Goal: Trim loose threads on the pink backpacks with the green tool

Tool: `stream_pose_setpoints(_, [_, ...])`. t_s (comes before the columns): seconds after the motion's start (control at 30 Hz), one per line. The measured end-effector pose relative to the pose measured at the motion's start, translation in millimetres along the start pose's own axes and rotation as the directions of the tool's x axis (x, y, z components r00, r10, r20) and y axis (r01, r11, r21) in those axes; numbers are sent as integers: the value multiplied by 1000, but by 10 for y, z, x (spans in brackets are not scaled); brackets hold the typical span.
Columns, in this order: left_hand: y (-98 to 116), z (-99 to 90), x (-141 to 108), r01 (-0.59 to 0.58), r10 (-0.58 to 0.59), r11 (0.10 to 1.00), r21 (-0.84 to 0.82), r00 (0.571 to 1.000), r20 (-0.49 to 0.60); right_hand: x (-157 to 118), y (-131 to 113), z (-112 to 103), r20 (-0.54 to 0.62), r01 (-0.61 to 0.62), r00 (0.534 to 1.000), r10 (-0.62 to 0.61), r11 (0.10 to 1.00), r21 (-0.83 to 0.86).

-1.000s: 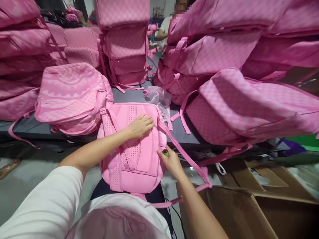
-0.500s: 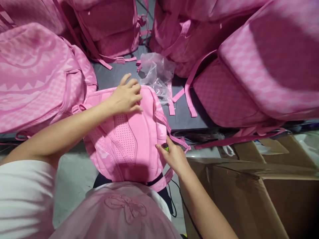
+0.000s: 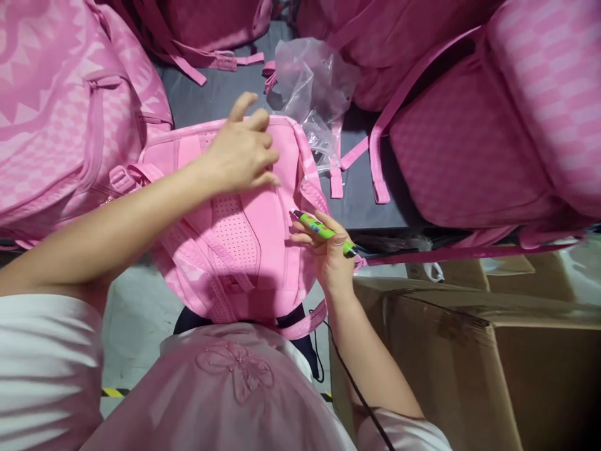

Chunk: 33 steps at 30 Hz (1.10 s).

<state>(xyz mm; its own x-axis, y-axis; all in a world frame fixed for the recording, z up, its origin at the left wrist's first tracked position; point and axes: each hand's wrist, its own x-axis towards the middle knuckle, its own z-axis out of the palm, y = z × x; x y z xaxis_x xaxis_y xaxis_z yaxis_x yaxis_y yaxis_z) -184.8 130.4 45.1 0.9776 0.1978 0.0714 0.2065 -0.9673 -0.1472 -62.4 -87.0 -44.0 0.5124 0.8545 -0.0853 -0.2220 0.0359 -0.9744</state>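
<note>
A small pink backpack lies at the table's near edge and over my lap, its padded back panel and shoulder straps facing up. Across its upper part rests my left hand, fingers apart and bent, holding nothing. My right hand is at the backpack's right side, palm turned up, gripping a bright green pen with dark ends and a coloured print. The pen's thin tip points left, over the back panel's right edge. Whether my right fingers touch the backpack is not clear.
Large pink patterned backpacks stand at left and right, with more behind. A crumpled clear plastic bag lies on the dark table beyond my backpack. A cardboard box stands at my lower right.
My right hand has turned palm up and risen slightly, bringing the green pen into full view. My left hand stays on the backpack. The camera view has shifted.
</note>
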Motion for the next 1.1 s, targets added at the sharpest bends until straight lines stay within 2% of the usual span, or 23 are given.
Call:
stream_pose_setpoints(0.07, [89,19,-59,-58,58,998,28,998,-15,15,114,42,-97,56,994,-56,998,-6])
stream_pose_setpoints(0.13, [299,110,-114,-119,120,993,15,992,-25,6,115,58,-215,134,962,-167,978,-161])
stream_pose_setpoints(0.2, [509,242,-152,-115,114,993,-20,993,-40,7,68,79,-281,184,920,-274,933,-308])
stream_pose_setpoints(0.27, [632,370,-179,-87,83,995,-57,994,-71,31,32,112,-309,193,896,-320,906,-377])
stream_pose_setpoints(0.47, [623,557,-290,-152,124,982,-116,968,-220,92,59,203,-255,211,892,-373,842,-496])
stream_pose_setpoints(0.6, [645,567,-333,-114,90,982,-153,984,-155,71,73,208,-200,225,906,-374,823,-521])
stream_pose_setpoints(0.7, [665,568,-328,-89,67,977,-196,991,-117,57,90,204,-198,243,888,-414,791,-562])
stream_pose_setpoints(0.8, [668,580,-322,-93,72,978,-185,990,-119,49,120,204,-195,261,875,-444,770,-582])
stream_pose_setpoints(1.1, [668,608,-325,-99,87,990,-96,988,-129,50,150,189,-199,221,885,-422,754,-618])
